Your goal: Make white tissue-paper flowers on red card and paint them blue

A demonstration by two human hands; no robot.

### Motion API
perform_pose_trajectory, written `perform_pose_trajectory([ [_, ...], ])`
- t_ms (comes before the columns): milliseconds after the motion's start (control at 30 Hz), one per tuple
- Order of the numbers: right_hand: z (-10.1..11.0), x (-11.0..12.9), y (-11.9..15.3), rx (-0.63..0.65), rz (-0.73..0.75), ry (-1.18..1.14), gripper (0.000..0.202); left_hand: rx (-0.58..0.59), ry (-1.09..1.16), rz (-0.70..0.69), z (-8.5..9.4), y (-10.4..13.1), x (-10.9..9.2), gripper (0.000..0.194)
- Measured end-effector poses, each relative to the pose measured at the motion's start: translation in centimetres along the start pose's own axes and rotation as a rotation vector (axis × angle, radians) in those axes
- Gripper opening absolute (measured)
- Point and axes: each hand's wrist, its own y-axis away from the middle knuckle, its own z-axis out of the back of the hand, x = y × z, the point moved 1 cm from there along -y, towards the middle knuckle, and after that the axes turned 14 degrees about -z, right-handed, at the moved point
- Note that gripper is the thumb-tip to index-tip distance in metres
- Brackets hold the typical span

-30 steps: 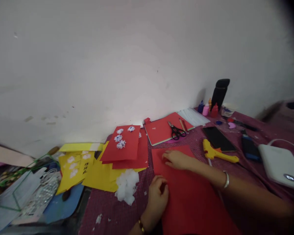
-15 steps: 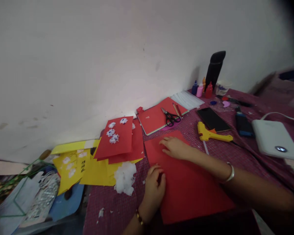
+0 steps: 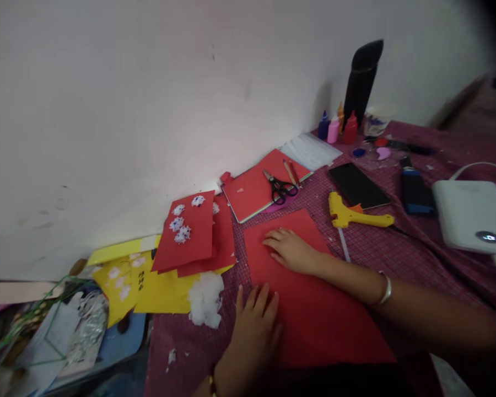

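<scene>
A large sheet of red paper point(image 3: 314, 314) lies flat on the cloth in front of me. My right hand point(image 3: 291, 251) rests palm down on its upper part, fingers stretched toward the left. At the sheet's left edge, my left hand point(image 3: 254, 322) lies with its fingers spread and pointing away from me; its thumb side overlaps the paper. Neither hand holds anything. Left of them is a clump of white torn tissue point(image 3: 205, 299). Red cards with white and blue flowers point(image 3: 186, 231) lie beyond it.
Scissors point(image 3: 279, 190) and pencils lie on a stack of coloured paper point(image 3: 248, 190) near the wall. To the right are a yellow glue gun point(image 3: 347, 212), a black phone point(image 3: 359, 186) and a white power bank point(image 3: 471, 215). Paint bottles point(image 3: 333, 130) stand at the back. Yellow paper point(image 3: 165, 286) lies left.
My left hand has gone from curled to spread fingers and turned palm down at the paper's edge. My right hand stays on the sheet. The camera view has shifted slightly.
</scene>
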Motion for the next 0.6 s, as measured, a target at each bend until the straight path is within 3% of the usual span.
perform_pose_trajectory([
  [100, 0.0, -0.2, -0.1, 0.019, 0.004, -0.023, 0.034, 0.125, 0.303, -0.134, 2.6, 1.1, -1.7, 0.040],
  [133, 0.0, -0.2, -0.2, 0.021, 0.007, -0.031, 0.034, 0.128, 0.415, -0.152, 3.2, 1.4, -1.8, 0.034],
  [200, 0.0, -0.4, -0.2, 0.024, 0.013, -0.043, 0.033, 0.026, 0.473, -0.112, 4.0, 2.1, -0.9, 0.026],
  [333, 0.0, -0.7, -0.2, 0.038, 0.020, -0.048, 0.032, -0.329, 0.004, 0.139, 4.1, 4.6, 4.7, 0.022],
  [400, 0.0, -0.8, -0.2, 0.043, 0.025, -0.054, 0.032, -0.429, -0.127, 0.268, 4.1, 6.3, 8.1, 0.030],
  [500, 0.0, -0.9, -0.2, 0.039, 0.026, -0.067, 0.032, -0.481, -0.256, 0.386, 4.6, 8.4, 11.7, 0.041],
  [600, -0.1, -0.9, -0.2, 0.034, 0.025, -0.077, 0.033, -0.470, -0.313, 0.385, 5.4, 9.1, 13.1, 0.043],
])
